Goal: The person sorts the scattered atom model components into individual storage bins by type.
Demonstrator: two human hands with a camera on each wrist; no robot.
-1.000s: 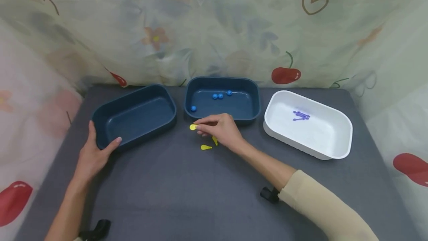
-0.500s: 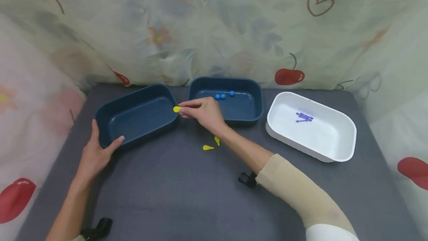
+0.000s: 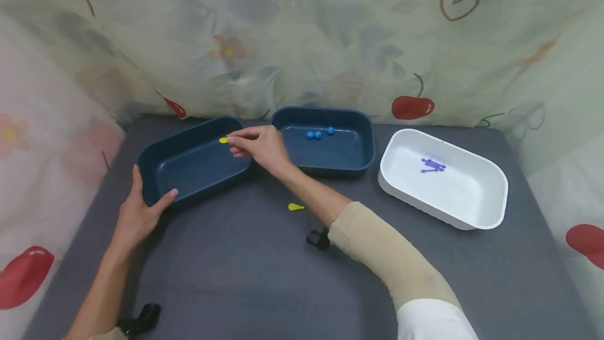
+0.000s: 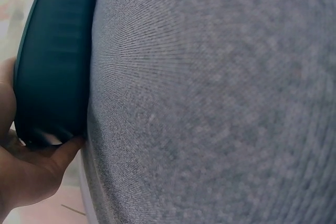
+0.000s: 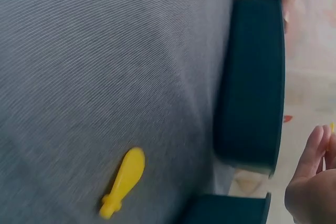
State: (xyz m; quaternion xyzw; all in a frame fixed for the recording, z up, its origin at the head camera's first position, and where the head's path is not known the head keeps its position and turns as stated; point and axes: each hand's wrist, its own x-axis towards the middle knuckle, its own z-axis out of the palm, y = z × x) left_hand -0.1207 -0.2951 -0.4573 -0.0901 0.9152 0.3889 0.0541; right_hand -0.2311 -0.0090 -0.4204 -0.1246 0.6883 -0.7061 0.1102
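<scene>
My right hand (image 3: 264,147) pinches a small yellow club-shaped piece (image 3: 224,140) between thumb and fingertips, above the right end of the left dark blue bin (image 3: 198,185). Only a sliver of that yellow piece (image 5: 333,128) shows in the right wrist view. At the bin's left end, my left hand (image 3: 137,216) grips the corner, thumb over the near rim; the left wrist view has its fingers (image 4: 65,153) against the bin's end wall. A like yellow piece (image 3: 295,206) lies on the grey table, seen large in the right wrist view.
Behind the right hand stands a second dark blue bin (image 3: 325,164) with several blue beads (image 3: 317,135). To the right, a white bin (image 3: 472,198) holds several thin purple pieces (image 3: 432,165). A patterned curtain (image 3: 302,41) hangs behind the grey table (image 3: 245,277).
The right hand has carried the yellow piece left and away from me, from the middle of the table to over the left bin. The left hand keeps its grip; the head view shifts slightly.
</scene>
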